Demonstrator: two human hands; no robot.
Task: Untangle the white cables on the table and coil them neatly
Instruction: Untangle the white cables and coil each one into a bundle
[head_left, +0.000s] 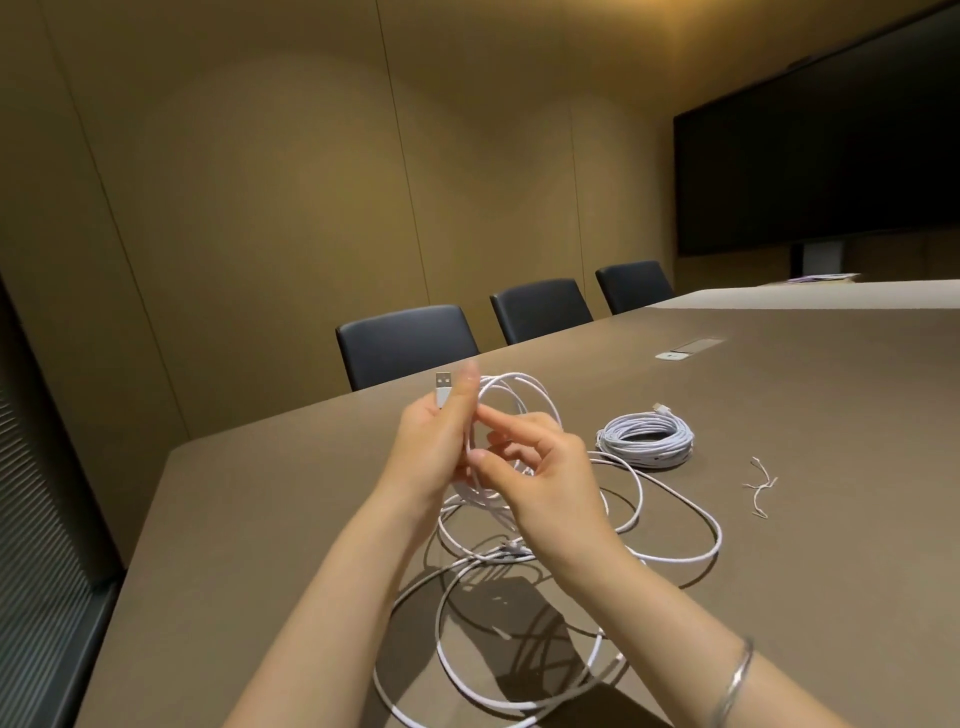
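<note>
While the left hand (436, 441) gripped several raised loops of the white cable (670, 525), its USB plug (443, 389) poking above the fingers, the right hand (535, 467) pinched a strand beside it. Loose loops trailed over the tabletop (831, 395) toward its near edge. A finished coil (645, 439) lay farther in, a twist tie (761, 486) near it.
</note>
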